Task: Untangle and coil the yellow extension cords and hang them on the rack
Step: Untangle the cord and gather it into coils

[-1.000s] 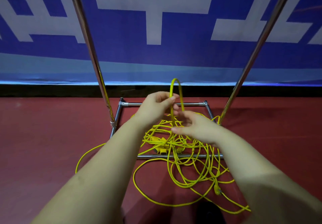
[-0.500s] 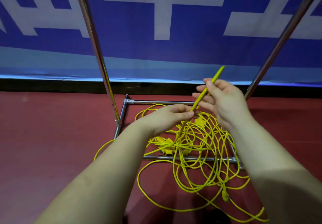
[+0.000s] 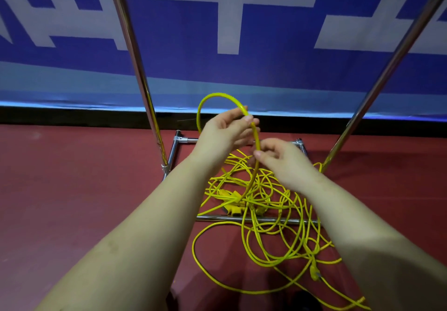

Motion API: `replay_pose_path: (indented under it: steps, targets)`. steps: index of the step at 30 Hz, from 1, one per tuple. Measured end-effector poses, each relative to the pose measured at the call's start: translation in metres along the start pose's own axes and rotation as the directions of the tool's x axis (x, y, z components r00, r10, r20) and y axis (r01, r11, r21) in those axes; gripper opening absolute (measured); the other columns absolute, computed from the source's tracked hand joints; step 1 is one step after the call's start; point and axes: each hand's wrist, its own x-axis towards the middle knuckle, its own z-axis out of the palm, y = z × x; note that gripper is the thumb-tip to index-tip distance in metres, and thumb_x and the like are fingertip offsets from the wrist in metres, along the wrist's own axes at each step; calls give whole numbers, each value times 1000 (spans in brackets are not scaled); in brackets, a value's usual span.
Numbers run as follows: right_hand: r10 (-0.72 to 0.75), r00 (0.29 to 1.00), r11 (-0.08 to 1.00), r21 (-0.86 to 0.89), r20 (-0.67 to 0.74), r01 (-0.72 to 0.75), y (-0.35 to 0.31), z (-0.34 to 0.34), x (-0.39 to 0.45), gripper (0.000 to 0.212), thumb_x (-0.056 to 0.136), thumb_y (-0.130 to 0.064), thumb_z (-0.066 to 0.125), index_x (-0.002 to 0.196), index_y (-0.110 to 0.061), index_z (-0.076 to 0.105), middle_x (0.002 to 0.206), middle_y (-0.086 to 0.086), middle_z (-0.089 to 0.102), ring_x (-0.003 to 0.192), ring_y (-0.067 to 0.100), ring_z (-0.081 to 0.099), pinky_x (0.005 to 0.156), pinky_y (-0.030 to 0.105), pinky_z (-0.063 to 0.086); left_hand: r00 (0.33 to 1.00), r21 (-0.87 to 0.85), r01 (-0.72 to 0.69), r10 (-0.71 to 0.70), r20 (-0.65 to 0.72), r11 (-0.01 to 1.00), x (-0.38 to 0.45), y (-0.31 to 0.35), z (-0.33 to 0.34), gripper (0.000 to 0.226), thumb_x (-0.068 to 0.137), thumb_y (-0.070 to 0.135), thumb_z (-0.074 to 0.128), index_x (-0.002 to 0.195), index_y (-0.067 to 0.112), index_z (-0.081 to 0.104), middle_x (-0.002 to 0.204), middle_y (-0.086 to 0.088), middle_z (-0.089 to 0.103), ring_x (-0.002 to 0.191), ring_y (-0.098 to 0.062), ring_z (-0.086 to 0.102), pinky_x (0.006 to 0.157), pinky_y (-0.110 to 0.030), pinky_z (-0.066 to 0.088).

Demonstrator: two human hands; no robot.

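Left hand (image 3: 225, 131) and right hand (image 3: 280, 158) hold an upright cord loop (image 3: 217, 96)

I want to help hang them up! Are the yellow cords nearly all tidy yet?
Not nearly. Done: nothing shows hanging on the rack. In hand: the left hand holds one cord loop, and the right hand pinches the same cord lower down. Left: most of the yellow cords lie tangled on the floor over the rack's base.

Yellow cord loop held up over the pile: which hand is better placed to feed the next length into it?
Right. The right hand pinches the cord on the strand running down to the tangle, while the left hand holds the loop up.
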Motion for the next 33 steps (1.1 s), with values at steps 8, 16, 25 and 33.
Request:
replay_pose_path:
  steps: [8, 16, 25, 33]
  targets:
    - [80, 949, 840, 533, -306, 101, -44, -22, -12, 10, 95, -16, 49, 91, -16, 59, 78, 3, 66, 60, 8, 68, 54, 19, 55, 950, 665, -37, -180, 255, 746, -22, -21, -1, 19, 91, 22, 61, 109, 18, 66, 105, -4, 69, 99, -15, 62, 99, -34, 43]
    - [72, 997, 897, 435, 33, -79, -28, -18, -31, 20, 91, -21, 54, 111, -24, 55, 99, -9, 66, 90, -3, 63, 72, 17, 50, 991, 290, -35, -4, 131, 956, -34, 4, 5, 18, 97, 12, 47, 93, 14, 63, 69, 3, 64, 56, -3, 59, 58, -15, 49]
    - [-19, 988, 971, 237, 155, -18, -21, -1, -42, 14, 92, -8, 54, 97, -15, 64, 82, 4, 70, 67, -1, 62, 67, 11, 48, 1000, -102, 26, -25, 14, 994, -37, 24, 0, 17, 100, 19, 43, 104, 14, 58, 87, -1, 70, 73, -10, 69, 66, -21, 57]
    - [86, 989, 692, 721, -121, 28, -49, -37, -43, 17, 98, -14, 42, 91, -17, 57, 63, -6, 70, 62, 11, 70, 57, 22, 57, 896, 551, 83, -304, 324, 831, -50, -9, -1, 29, 98, 42, 41, 104, 26, 65, 116, -1, 67, 114, -14, 59, 107, -34, 39]
